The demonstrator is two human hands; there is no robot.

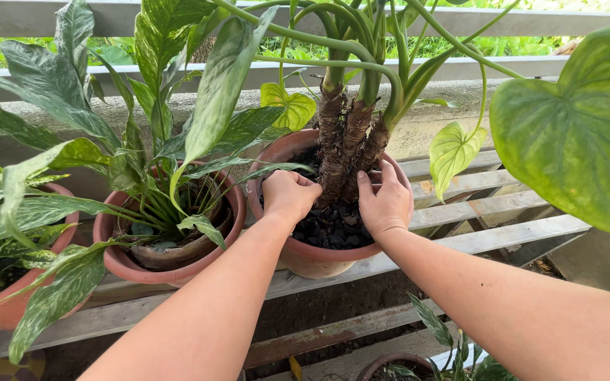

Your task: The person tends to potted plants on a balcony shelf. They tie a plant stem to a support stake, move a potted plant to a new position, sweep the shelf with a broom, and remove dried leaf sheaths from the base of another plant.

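My left hand (289,195), curled loosely, and my right hand (385,204), fingers spread, press dark potting chunks (333,227) flanking the brown stem cluster (347,144). Both grasp nothing, bracing it upright in the round terracotta pot (312,259); variegated plant (171,204) at nine o'clock.

Three terracotta pots stand in a row on the slatted shelf: the pot with dark stones (319,261), the middle pot (128,264) and the left pot (1,314). A fourth pot (390,363) sits below. Two hands show: left hand (289,195), right hand (385,204).
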